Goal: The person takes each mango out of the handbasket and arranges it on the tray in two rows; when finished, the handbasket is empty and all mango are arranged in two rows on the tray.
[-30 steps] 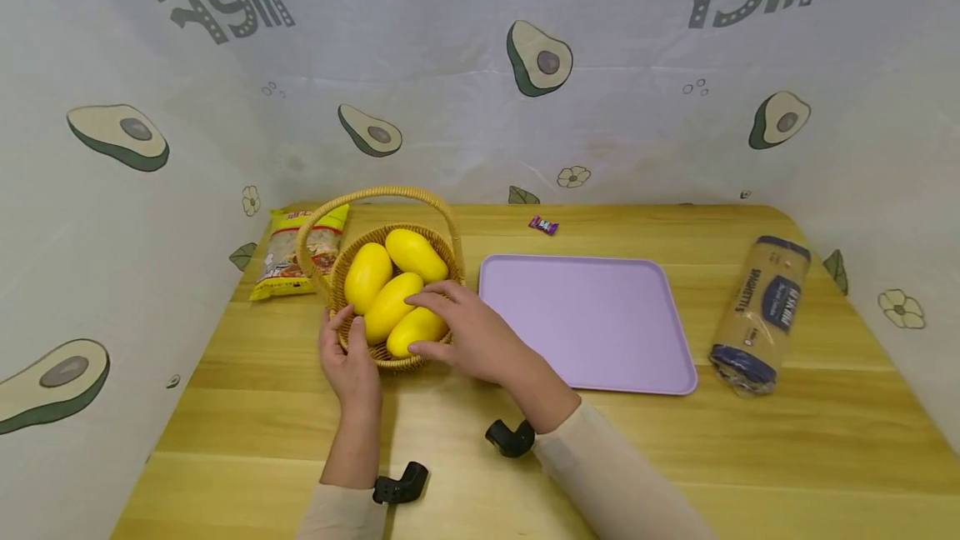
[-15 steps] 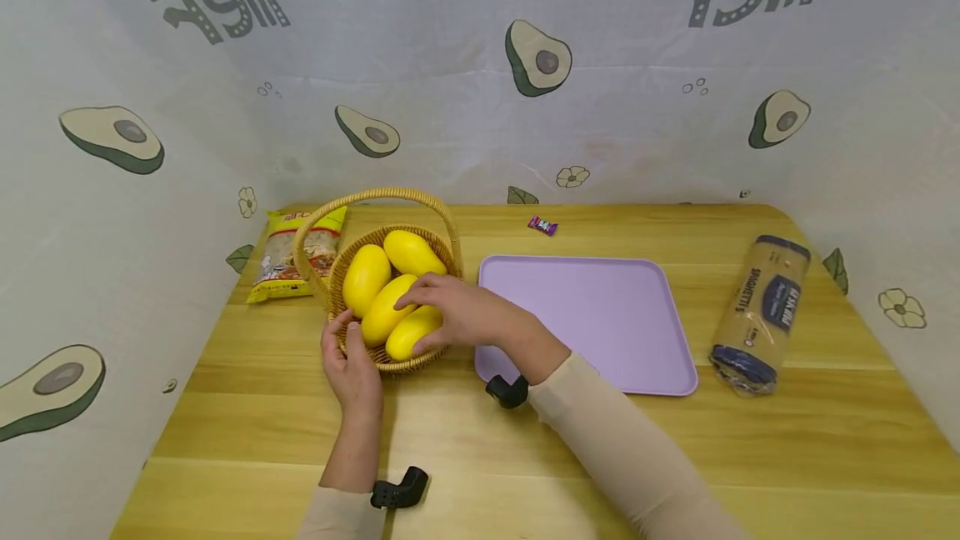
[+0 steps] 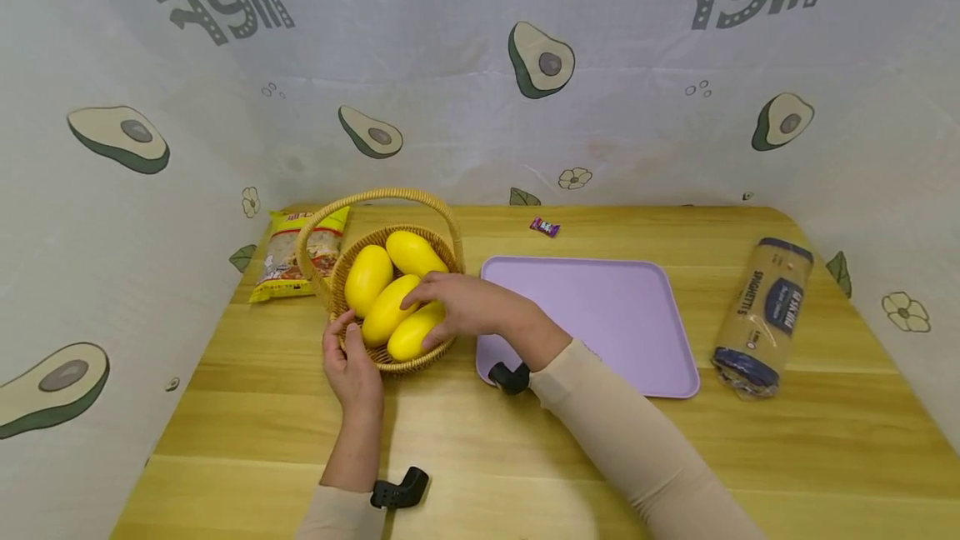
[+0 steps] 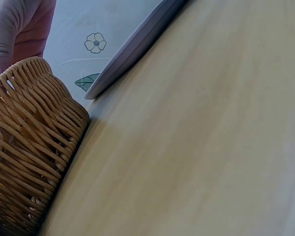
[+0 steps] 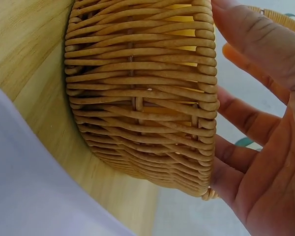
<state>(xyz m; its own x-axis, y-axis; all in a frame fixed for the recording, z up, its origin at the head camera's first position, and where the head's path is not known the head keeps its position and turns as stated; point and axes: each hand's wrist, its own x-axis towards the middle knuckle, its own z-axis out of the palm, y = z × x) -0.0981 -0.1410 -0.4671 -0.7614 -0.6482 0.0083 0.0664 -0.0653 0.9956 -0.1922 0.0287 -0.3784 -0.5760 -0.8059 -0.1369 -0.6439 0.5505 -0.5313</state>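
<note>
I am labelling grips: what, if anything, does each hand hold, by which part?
The left hand holds the basket by its near left rim. The right hand curves over the nearest yellow fruit; whether gripped is unclear.

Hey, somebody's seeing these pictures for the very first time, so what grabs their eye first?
Probably the four bright yellow fruits in the wicker basket, with the right hand over the nearest one and the left hand at the basket's near left side. Next, the lilac tray right of the basket, then the spaghetti pack farther right.
</note>
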